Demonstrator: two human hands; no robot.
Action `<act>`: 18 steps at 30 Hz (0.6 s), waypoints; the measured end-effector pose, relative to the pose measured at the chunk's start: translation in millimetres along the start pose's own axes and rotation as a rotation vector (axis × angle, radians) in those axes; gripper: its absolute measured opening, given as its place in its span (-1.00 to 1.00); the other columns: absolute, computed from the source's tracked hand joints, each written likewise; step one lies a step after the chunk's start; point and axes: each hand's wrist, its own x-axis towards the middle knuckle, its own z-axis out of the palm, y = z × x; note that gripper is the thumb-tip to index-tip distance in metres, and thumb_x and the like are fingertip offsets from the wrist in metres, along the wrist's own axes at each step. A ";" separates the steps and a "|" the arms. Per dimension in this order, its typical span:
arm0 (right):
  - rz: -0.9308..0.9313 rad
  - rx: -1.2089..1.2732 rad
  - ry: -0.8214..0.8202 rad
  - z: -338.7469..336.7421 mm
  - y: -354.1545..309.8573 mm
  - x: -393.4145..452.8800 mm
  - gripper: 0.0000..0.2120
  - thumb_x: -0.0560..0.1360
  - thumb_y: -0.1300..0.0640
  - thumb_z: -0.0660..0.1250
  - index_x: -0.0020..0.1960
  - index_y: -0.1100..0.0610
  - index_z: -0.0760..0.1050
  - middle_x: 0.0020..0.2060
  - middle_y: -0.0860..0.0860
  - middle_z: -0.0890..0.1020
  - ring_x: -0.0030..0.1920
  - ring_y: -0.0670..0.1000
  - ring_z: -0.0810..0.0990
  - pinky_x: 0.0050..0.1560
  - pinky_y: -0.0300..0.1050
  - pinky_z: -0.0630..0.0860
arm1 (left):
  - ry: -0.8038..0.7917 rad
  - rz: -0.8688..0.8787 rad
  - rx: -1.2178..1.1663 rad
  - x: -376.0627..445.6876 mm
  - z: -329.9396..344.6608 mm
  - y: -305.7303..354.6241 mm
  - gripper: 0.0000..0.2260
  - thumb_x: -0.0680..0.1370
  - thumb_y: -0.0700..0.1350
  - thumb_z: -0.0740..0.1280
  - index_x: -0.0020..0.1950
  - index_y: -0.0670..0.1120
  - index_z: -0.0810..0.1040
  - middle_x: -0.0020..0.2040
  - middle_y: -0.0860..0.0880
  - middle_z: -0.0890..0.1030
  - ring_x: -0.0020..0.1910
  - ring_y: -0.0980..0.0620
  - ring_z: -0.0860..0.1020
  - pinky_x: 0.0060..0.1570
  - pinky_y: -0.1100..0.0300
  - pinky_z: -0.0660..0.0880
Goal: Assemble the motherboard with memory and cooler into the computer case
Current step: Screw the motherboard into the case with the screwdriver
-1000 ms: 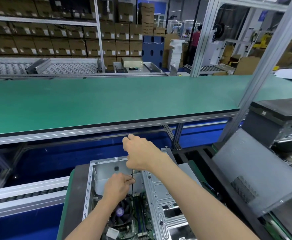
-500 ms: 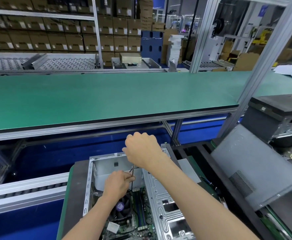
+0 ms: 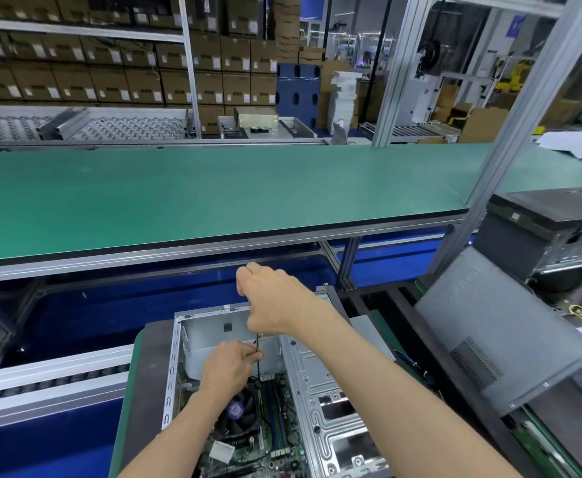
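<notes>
At the left, my left hand (image 3: pixel 229 369) sits low inside the open computer case (image 3: pixel 210 313), its fingers (image 3: pixel 253 355) pinched on the thin dark shaft of a screwdriver (image 3: pixel 258 360) just above the motherboard (image 3: pixel 248 450). It has barely shifted over the last second: it was steadying the shaft in the same spot then. The cooler (image 3: pixel 239 414), with its purple hub label, lies just below that hand, and the memory sticks (image 3: pixel 275 408) stand in their slots just to its right, so the board with both parts is already down in the case, which rests on a dark pallet on the green bench (image 3: pixel 124 408).

Further right, my right hand (image 3: pixel 275 300) is curled around the top of the screwdriver; the handle itself is hidden in my grip. Against a second ago this hand has turned a little at the wrist and stands slightly higher above the case rim, while the tip stays planted near the board's far edge. I judge that I am driving a mounting screw there, fixing the board to the case. The screw itself is too small to see.
</notes>
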 end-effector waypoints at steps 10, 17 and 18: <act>-0.004 -0.052 0.036 -0.5 2.7 -1.6 -0.79 0.43 0.17 0.33 -0.02 0.15 0.33 -0.13 0.02 0.36 -0.27 0.06 0.35 -0.30 -0.06 0.23 | -0.023 0.007 -0.003 4.6 5.9 -1.4 -0.79 0.60 0.09 0.33 -0.06 0.06 0.72 0.06 0.25 0.68 -0.18 0.03 0.58 -0.24 0.19 0.47; 0.037 -0.129 0.081 4.4 4.2 -0.1 -0.81 0.49 0.11 0.32 -0.05 0.14 0.31 -0.23 0.01 0.33 -0.24 0.11 0.37 -0.28 -0.03 0.24 | -0.024 0.007 0.003 4.6 10.2 -1.6 -0.82 0.60 0.11 0.32 0.02 0.14 0.72 0.15 0.29 0.64 -0.15 0.11 0.55 -0.28 0.21 0.37; 0.020 -0.067 0.034 1.8 5.4 0.2 -0.79 0.44 0.15 0.34 -0.01 0.15 0.34 -0.17 0.02 0.37 -0.24 0.10 0.35 -0.28 -0.04 0.24 | -0.031 0.000 -0.003 5.5 9.9 -2.2 -0.82 0.60 0.11 0.33 0.01 0.13 0.72 0.14 0.28 0.65 -0.16 0.11 0.54 -0.27 0.21 0.38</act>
